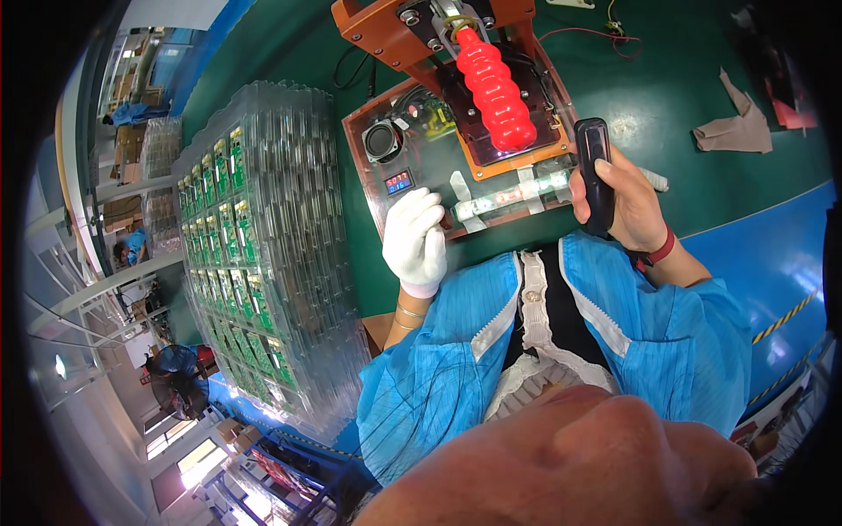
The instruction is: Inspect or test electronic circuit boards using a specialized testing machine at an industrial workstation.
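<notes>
The right hand (633, 203), bare and with a red band at the wrist, grips a slim black device (595, 180), glossy and rounded at its upper end, held upright over the right front corner of a shallow case (361, 167). The left hand (415, 241), in a white knit glove, has its fingers loosely bent at the case's left front edge; whether they hold anything, I cannot tell. Between the hands, a pale, narrow strip (500, 202) lies along the case, crossed by strips of whitish tape. The case has orange-brown edges and a clear top, with a round black speaker (382, 141) and a small lit display (398, 181). Behind the strip stands an orange press frame (386, 35) with a ribbed, shiny red handle (495, 92).

The palm hides the device's inner side, the frame is cut off at the top, and dark blur swallows the far right corner.

The table (640, 79) is smooth green, with a tan cloth (735, 124) at the right. On the left rises a stack of clear, ridged plastic trays (303, 219) bearing green circuit boards (230, 232). Beyond are a dark fan (178, 383) and bright windows (202, 460).
</notes>
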